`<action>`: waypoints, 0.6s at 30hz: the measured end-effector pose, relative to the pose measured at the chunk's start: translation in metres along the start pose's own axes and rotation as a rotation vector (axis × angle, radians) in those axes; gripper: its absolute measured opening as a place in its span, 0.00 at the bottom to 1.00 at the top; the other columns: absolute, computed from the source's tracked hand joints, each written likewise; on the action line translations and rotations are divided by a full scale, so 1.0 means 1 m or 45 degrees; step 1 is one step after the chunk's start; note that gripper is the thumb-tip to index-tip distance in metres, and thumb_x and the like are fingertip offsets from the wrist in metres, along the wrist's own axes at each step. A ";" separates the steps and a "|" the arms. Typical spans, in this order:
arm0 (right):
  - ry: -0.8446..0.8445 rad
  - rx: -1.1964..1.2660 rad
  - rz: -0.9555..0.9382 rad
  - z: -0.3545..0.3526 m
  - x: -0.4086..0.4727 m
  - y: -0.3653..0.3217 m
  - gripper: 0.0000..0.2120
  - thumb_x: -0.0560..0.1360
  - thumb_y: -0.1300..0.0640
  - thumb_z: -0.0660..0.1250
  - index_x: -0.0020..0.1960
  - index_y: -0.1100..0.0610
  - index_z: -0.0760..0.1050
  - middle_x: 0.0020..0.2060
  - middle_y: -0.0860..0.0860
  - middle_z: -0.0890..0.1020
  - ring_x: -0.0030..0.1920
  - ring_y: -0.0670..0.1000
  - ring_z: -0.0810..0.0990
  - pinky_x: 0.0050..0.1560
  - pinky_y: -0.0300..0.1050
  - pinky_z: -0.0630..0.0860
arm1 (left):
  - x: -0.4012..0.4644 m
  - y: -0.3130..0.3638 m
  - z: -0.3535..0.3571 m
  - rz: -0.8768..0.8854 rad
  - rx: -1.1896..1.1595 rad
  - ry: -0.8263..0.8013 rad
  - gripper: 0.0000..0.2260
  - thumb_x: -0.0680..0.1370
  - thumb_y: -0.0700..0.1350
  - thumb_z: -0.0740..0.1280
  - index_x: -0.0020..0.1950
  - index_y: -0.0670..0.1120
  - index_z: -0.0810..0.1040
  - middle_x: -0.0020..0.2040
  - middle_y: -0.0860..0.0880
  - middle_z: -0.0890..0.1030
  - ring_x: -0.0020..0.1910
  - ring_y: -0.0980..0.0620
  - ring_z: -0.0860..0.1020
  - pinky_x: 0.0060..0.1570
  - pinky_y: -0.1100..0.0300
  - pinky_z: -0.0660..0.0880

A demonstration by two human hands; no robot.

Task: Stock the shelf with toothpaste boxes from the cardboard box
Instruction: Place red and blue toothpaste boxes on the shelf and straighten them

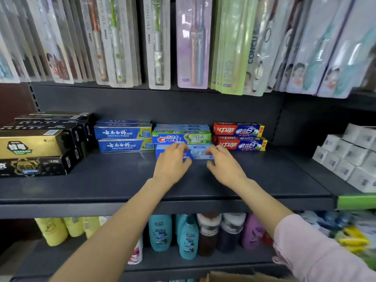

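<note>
On the dark metal shelf (203,180) stacks of cardboard toothpaste boxes run left to right — black-and-gold (36,147), blue (124,137), a pale-blue box (195,152) under the green-and-blue Crest box (181,137), then red-and-blue (239,137). Both hands — left (173,161), right (223,165) — rest on the pale-blue box's front. Carded plastic toothbrush packs (158,41) hang above; plastic bottles (188,237) stand below.

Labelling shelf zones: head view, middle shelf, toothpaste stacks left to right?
Black-and-gold toothpaste boxes → dark blue toothpaste boxes → green-and-blue Crest boxes → red-and-blue toothpaste boxes → small white boxes.
</note>
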State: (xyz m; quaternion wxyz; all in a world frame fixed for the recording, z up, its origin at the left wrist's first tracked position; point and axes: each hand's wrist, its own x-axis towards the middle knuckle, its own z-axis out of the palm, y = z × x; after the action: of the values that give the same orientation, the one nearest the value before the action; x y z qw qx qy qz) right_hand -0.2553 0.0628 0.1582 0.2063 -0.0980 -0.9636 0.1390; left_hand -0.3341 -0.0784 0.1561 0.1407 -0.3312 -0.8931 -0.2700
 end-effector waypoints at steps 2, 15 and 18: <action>0.097 0.062 -0.002 -0.013 -0.025 0.006 0.13 0.77 0.59 0.60 0.61 0.57 0.72 0.56 0.53 0.74 0.59 0.53 0.73 0.57 0.50 0.72 | -0.013 0.026 0.002 -0.031 -0.136 -0.075 0.11 0.76 0.44 0.64 0.57 0.45 0.76 0.50 0.47 0.80 0.55 0.46 0.75 0.53 0.53 0.73; -0.291 -0.040 0.276 -0.058 -0.256 0.171 0.10 0.77 0.58 0.60 0.54 0.57 0.79 0.50 0.58 0.82 0.51 0.60 0.79 0.45 0.49 0.73 | -0.167 0.212 0.131 -0.284 -0.434 -0.485 0.05 0.76 0.43 0.65 0.46 0.43 0.79 0.47 0.42 0.83 0.51 0.44 0.79 0.50 0.55 0.73; -0.439 -0.056 0.399 -0.049 -0.300 0.209 0.10 0.77 0.58 0.61 0.54 0.57 0.78 0.50 0.58 0.82 0.52 0.59 0.79 0.49 0.50 0.75 | -0.199 0.238 0.165 -0.460 -0.485 -0.593 0.08 0.77 0.42 0.63 0.49 0.42 0.82 0.52 0.44 0.83 0.55 0.47 0.79 0.56 0.59 0.70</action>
State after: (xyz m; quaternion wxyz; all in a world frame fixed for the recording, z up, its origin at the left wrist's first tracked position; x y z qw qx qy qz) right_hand 0.0617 0.1969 0.0258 0.0123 -0.2258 -0.9603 0.1632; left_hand -0.0394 0.0645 0.0288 -0.1812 -0.2408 -0.8791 -0.3693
